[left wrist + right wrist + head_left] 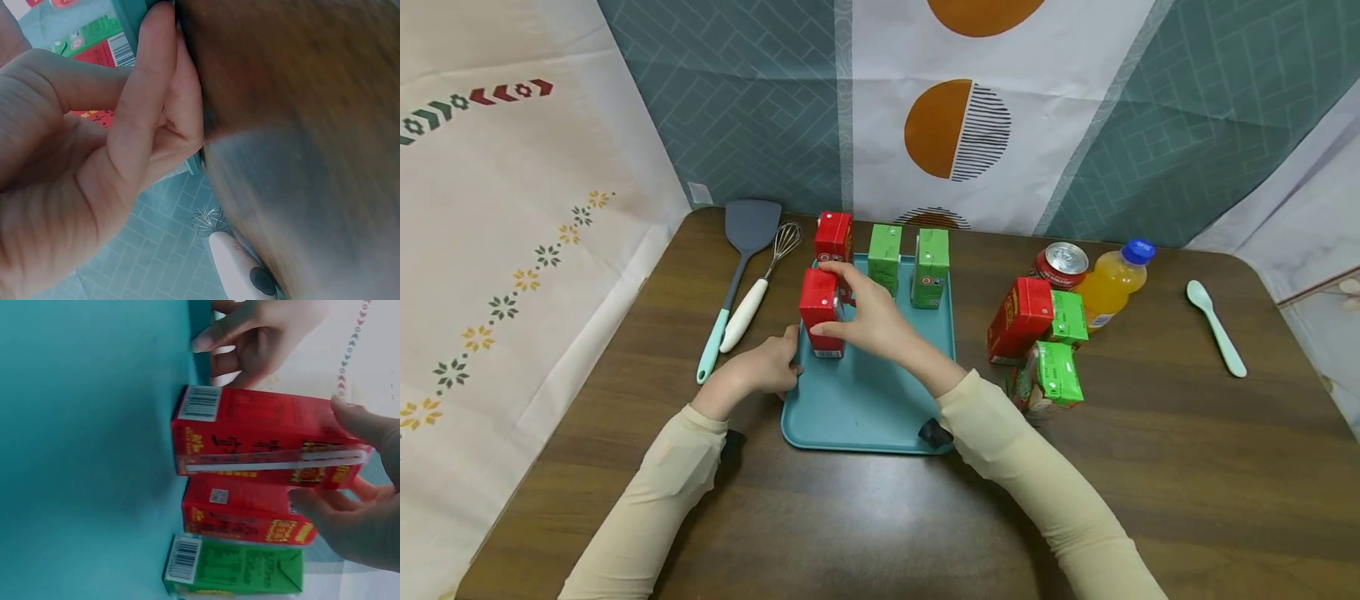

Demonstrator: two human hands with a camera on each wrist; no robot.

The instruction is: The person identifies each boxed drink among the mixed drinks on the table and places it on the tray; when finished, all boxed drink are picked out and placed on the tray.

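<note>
My right hand (880,321) holds a red drink carton (816,304) by its upper part, thumb on the near side and fingers on the far side. The carton stands upright on the left part of a teal tray (865,417); a white straw (275,464) runs along its side. Just behind it is a second red carton (833,229), and two green cartons (884,254) (931,267) stand at the tray's far end. My left hand (765,365) pinches the tray's left rim, as the left wrist view also shows, with some fingertips hidden by the rim.
Left of the tray lie a grey spatula (751,223) and a whisk (745,315). To its right are clustered a red carton (1021,317), green-topped cartons (1060,373), a can (1063,262) and an orange drink bottle (1111,283). A pale spoon (1217,329) lies far right.
</note>
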